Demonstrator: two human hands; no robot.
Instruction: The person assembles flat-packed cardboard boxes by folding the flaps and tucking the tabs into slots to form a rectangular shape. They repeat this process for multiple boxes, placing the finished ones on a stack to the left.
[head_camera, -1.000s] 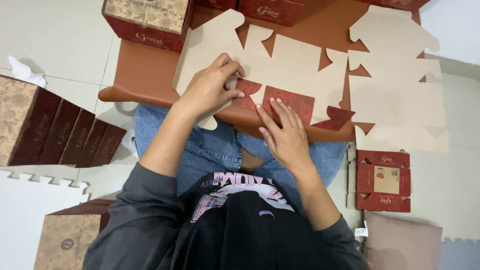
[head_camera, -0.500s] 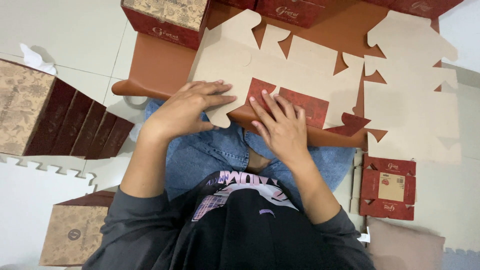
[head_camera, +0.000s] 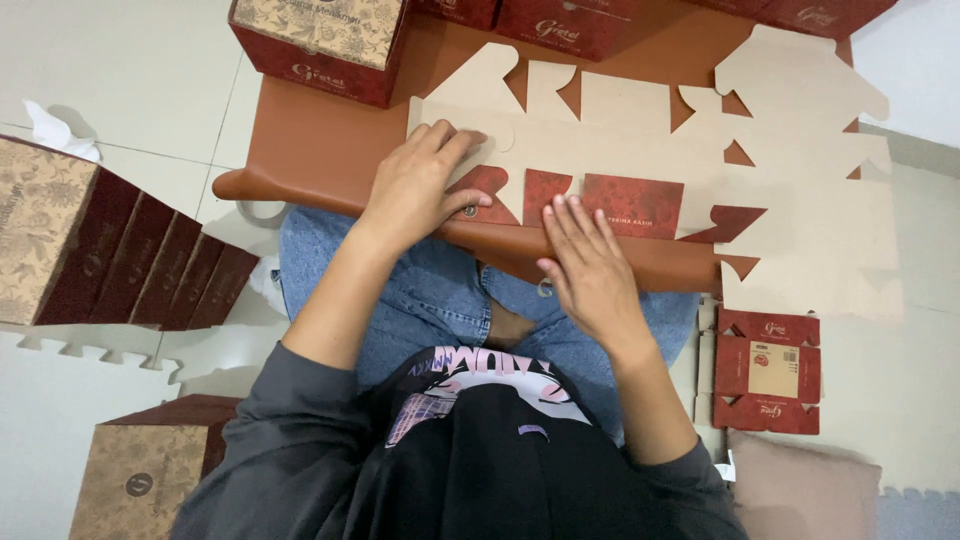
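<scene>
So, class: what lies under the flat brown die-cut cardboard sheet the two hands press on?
Under the flat brown die-cut cardboard sheet lies a brown leather-like pad. The left hand and right hand press on top; anything beneath the sheet's middle is covered.

hands (head_camera: 420, 190): 2 | assembled boxes (head_camera: 320, 40): 5 | cardboard blanks (head_camera: 640, 150): 2

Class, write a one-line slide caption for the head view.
Both hands, left and right, press a flat die-cut box blank on a brown board.
</scene>
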